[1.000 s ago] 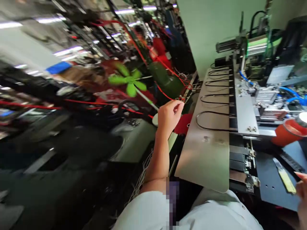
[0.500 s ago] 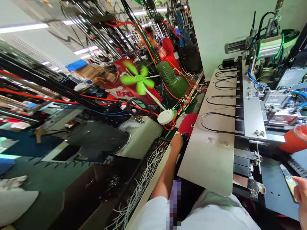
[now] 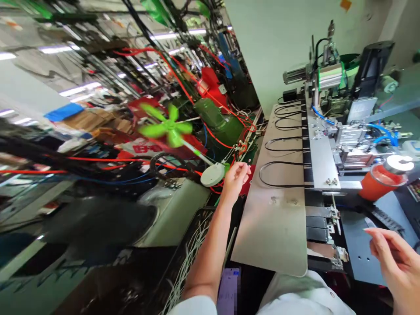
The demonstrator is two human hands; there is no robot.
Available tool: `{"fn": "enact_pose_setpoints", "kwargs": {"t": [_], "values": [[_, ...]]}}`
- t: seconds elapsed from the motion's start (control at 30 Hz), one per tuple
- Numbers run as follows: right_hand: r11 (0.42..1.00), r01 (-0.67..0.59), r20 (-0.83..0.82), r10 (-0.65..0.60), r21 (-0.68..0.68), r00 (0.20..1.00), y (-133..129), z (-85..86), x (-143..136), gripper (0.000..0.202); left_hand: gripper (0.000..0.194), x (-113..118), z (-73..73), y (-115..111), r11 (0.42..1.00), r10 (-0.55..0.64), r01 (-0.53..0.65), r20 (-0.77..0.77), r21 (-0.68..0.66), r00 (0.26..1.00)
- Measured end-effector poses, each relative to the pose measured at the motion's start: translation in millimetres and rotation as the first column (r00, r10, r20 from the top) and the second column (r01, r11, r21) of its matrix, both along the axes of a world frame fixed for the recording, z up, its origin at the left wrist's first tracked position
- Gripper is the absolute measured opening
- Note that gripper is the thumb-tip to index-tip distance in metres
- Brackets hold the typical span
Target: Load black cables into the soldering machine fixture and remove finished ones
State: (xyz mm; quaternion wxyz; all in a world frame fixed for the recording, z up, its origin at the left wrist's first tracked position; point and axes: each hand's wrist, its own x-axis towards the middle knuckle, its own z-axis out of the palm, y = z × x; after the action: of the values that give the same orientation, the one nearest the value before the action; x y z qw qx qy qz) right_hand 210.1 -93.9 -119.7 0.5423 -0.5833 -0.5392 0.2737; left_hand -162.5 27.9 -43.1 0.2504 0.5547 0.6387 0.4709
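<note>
My left hand (image 3: 236, 177) is raised beyond the far-left edge of a flat metal plate (image 3: 274, 232), its fingers curled and the tips together. Anything between them is too small to make out. At the lower right my right hand (image 3: 393, 258) hovers over a dark work surface (image 3: 361, 262), thumb and forefinger drawn together in a pinch; what they hold, if anything, cannot be made out. The tip of a flat metal blade (image 3: 369, 223) shows just behind those fingers, the rest of it covered by the hand. Several black cable loops (image 3: 278, 175) lie across the plate.
A machine with a wire spool (image 3: 330, 76) and cylinders stands at right, beside an orange container (image 3: 380, 179). A bundle of pale wires (image 3: 187, 267) lies in a dark tray on the left. A green fan (image 3: 170, 127) spins behind my left hand. A phone (image 3: 229, 288) sits below.
My left hand has risen from beside the red seat, its fingers now showing. My right hand has come further into view, over the blade-like tool. The view has turned right.
</note>
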Motion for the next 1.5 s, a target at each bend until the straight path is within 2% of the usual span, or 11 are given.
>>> {"fn": "enact_pose_setpoints", "kwargs": {"t": [0.07,0.17,0.27,0.5,0.67,0.77,0.93,1.07,1.17,1.3,1.5], "values": [[0.996,-0.091,0.004,0.092,-0.017,0.996,2,8.8,-4,0.015,0.034,42,24.7,1,0.956,-0.291,0.294,0.155,0.007,0.944],[0.983,-0.180,0.022,0.181,-0.027,0.983,5,24.7,-12,0.016,0.042,105,45.3,-7,0.747,-0.616,0.644,0.195,-0.162,0.763],[0.981,-0.188,-0.024,0.187,-0.038,0.982,7,37.0,-23,0.016,0.036,150,46.7,-20,0.578,-0.768,0.759,0.114,-0.298,0.630],[0.995,-0.084,-0.203,0.073,-0.047,0.977,14,37.5,-41,0.014,0.022,181,18.1,-40,0.625,-0.777,0.752,-0.252,-0.208,0.577],[0.987,-0.158,-0.084,0.155,-0.038,0.984,16,36.9,-34,0.018,0.020,177,4.6,-45,0.634,-0.737,0.760,-0.412,-0.145,0.536],[0.985,-0.172,-0.016,0.172,0.015,0.985,16,37.3,-33,0.017,0.015,176,7.1,-45,0.655,-0.737,0.743,-0.334,-0.138,0.587],[0.973,0.061,-0.046,-0.052,0.221,0.998,16,28.4,-54,0.013,0.019,182,8.6,-48,0.633,-0.761,0.749,0.018,-0.194,0.648],[0.964,0.151,0.004,-0.155,0.220,0.988,16,24.1,-67,0.016,0.025,184,3.5,-53,0.625,-0.734,0.744,0.148,-0.235,0.663],[0.985,0.092,0.031,-0.097,0.146,0.995,17,27.1,-60,0.017,0.024,181,4.3,-50,0.639,-0.730,0.725,0.092,-0.256,0.677],[0.996,0.090,-0.083,-0.088,0.024,0.993,18,28.7,-39,0.019,0.023,175,5.8,-37,0.712,-0.695,0.644,-0.152,-0.281,0.703],[0.991,0.111,-0.142,-0.121,-0.079,0.982,17,21.1,-27,0.024,0.023,175,-6.0,-28,0.706,-0.703,0.592,-0.286,-0.388,0.651]]}}
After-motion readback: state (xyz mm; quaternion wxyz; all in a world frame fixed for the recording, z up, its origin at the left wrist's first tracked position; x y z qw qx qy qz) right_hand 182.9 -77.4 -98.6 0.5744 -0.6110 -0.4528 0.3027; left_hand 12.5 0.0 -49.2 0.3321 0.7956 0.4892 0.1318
